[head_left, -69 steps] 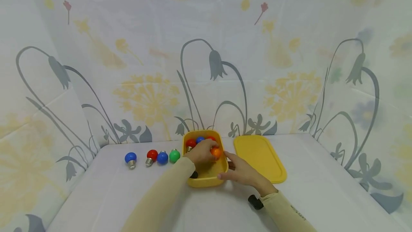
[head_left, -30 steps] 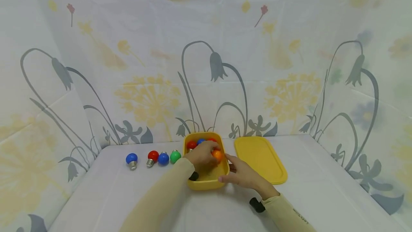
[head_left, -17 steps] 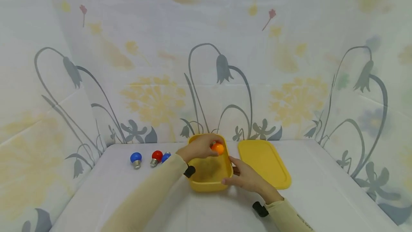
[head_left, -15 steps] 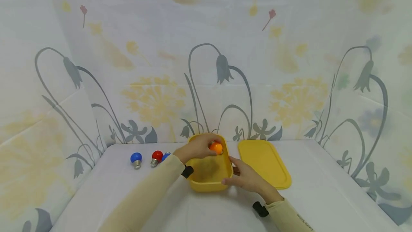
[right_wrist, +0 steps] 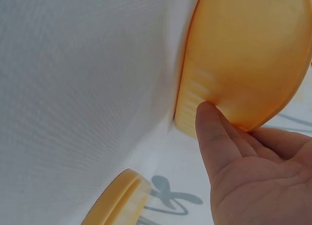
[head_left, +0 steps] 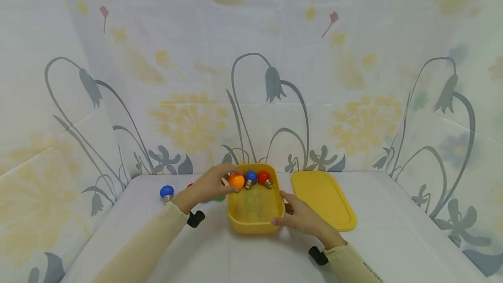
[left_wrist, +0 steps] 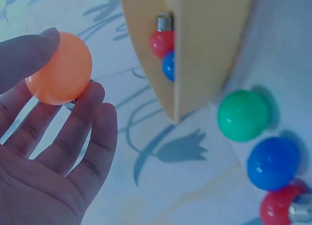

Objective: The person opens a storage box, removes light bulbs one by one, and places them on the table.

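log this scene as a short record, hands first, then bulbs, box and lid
left hand: pinches the orange bulb at the left rim of the yellow box
right hand: touches the box near its near right corner
bulbs visible in box: inner blue bulb, inner red bulb
bulbs on table, left of box: green bulb, middle blue bulb, outer red bulb, leftmost blue bulb
yellow lid: off, flat on the table, right of box

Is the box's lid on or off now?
Off: the lid lies on the table, apart from the box, whose open top shows a blue bulb inside.
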The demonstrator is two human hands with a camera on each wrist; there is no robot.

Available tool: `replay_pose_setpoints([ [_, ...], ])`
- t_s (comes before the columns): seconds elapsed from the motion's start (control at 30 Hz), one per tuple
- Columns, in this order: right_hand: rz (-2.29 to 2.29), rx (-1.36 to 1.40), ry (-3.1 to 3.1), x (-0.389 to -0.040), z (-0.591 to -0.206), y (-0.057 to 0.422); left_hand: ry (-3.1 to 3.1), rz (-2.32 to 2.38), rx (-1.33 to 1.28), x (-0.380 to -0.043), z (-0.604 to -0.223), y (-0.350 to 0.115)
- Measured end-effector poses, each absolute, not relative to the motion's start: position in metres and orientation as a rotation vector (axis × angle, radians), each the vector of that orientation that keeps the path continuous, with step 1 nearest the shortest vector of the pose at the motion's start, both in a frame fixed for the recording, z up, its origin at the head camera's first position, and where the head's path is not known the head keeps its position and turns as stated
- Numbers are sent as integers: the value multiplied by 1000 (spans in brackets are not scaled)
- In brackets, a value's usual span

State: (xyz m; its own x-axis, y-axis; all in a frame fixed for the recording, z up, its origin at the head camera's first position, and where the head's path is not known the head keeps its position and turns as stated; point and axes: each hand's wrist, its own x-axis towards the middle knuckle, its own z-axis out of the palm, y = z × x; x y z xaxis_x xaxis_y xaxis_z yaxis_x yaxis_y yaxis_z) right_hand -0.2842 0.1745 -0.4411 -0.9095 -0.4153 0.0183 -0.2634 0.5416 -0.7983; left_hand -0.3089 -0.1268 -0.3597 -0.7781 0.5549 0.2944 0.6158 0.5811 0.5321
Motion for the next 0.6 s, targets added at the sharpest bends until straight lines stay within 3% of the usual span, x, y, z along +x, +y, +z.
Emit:
replay_pose_setpoints([
  [0.6,-1310,-597,2610,-285,-441,174,-2704,-1105,-817,-275,-403,-187],
])
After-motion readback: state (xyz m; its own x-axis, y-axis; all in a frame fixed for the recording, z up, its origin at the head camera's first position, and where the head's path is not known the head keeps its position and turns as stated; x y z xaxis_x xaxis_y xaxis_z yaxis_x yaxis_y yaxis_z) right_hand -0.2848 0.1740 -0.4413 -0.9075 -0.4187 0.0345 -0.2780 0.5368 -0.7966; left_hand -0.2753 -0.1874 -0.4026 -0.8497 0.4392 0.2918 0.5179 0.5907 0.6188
